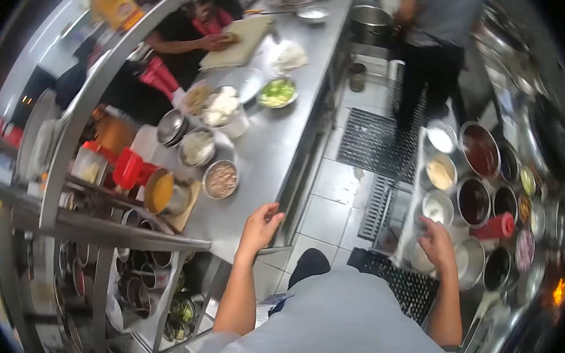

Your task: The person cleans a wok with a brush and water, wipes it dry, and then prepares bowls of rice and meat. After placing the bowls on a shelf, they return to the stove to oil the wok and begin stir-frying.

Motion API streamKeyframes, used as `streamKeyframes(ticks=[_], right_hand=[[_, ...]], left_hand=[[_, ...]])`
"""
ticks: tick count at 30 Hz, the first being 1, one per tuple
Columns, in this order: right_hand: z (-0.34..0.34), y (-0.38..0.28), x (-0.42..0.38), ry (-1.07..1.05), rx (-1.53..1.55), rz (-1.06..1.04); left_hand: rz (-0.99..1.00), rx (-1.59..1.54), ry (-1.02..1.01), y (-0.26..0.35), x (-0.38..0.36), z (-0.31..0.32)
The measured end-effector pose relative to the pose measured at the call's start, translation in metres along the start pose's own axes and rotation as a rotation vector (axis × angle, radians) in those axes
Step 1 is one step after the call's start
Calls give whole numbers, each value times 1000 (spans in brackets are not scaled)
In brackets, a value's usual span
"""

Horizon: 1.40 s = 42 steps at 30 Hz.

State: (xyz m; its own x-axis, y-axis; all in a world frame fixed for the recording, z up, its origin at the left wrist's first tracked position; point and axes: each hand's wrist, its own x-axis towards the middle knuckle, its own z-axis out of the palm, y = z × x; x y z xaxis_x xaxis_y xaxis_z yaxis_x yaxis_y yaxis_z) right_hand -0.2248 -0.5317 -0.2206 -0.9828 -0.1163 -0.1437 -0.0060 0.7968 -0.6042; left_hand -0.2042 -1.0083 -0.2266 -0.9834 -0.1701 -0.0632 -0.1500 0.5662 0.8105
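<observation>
My left hand hovers over the corner of the steel counter, fingers loosely bent and apart, with nothing in it. The closest item to it is a bowl of chopped pinkish-brown food. On the other side, my right hand hangs above the row of seasoning containers, fingers spread and apparently holding nothing. Just beyond its fingertips sits a round container of white contents. A larger pale-filled pot stands beside that hand, along with a red-capped bottle lying on its side.
A co-worker in a grey shirt stands ahead on the right. Across the counter, another person's hand is at a cutting board. Bowls of greens and white food line the counter. Flame burns lower right.
</observation>
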Motion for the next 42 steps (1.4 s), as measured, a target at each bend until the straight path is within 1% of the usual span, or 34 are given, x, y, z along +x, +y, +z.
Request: streamKeyframes(ticks=[2, 4, 5, 8, 9, 10, 11, 13, 14, 16, 17, 19, 20, 21, 22, 23, 24, 25, 26, 27, 28, 30, 33, 36, 39, 42], right_hand=[[7, 1, 17, -20, -48, -19], [16, 12, 29, 8, -45, -73], [20, 10, 31, 17, -42, -81], [15, 8, 27, 228, 20, -10], [9, 11, 24, 303, 28, 2], [7, 15, 23, 399, 159, 42], [5, 22, 22, 498, 145, 68], [-2, 34, 22, 692, 124, 119], [-9, 23, 20, 763, 160, 127], [-19, 40, 18, 788, 262, 232], [-22, 51, 14, 805, 315, 297], [-27, 64, 14, 888, 507, 287], [-36, 60, 17, 930, 630, 300], [-41, 52, 25, 1016, 694, 326], [-49, 48, 29, 1017, 704, 317], [-56, 27, 39, 1081, 722, 325], [-66, 18, 50, 1106, 668, 327], [-67, 24, 64, 1114, 744, 250], [-73, 13, 77, 1121, 764, 246], [-77, 3, 91, 1118, 789, 237], [-78, 6, 105, 1115, 675, 247], [-73, 14, 135, 1121, 502, 268], [-60, 40, 174, 1154, 243, 251], [-55, 42, 190, 1120, 183, 322], [-51, 49, 197, 1102, 174, 384], [-47, 58, 201, 1085, 185, 417]], left_hand=[[-40, -17, 55, 6, 24, -16], [-55, 11, 92, 2, 53, -34], [-108, -120, 124, -7, 69, -42], [-250, -557, 207, -33, 124, -63], [-244, -701, 259, -46, 145, -70], [-237, -848, 315, -55, 166, -78], [-259, -943, 389, -48, 181, -88], [-274, -1103, 495, -69, 224, -103], [-320, -1126, 538, -75, 242, -109], [-418, -1162, 603, -84, 274, -115], [-432, -1167, 586, -91, 287, -117], [-386, -1246, 596, -133, 318, -117], [-334, -1229, 541, -151, 326, -121], [-281, -1216, 471, -172, 336, -125], [-225, -1227, 455, -198, 349, -127], [-253, -1141, 447, -181, 340, -131], [-284, -1153, 511, -180, 343, -133], [-343, -1074, 548, -171, 343, -139], [-421, -1051, 605, -142, 333, -143], [-461, -1034, 627, -128, 326, -147], [-445, -988, 653, -128, 326, -150], [-394, -1006, 663, -132, 323, -157], [-400, -1018, 598, -120, 301, -177], [-304, -1035, 622, -78, 257, -184], [-253, -928, 663, -21, 203, -173], [-222, -856, 522, 7, 157, -149]])
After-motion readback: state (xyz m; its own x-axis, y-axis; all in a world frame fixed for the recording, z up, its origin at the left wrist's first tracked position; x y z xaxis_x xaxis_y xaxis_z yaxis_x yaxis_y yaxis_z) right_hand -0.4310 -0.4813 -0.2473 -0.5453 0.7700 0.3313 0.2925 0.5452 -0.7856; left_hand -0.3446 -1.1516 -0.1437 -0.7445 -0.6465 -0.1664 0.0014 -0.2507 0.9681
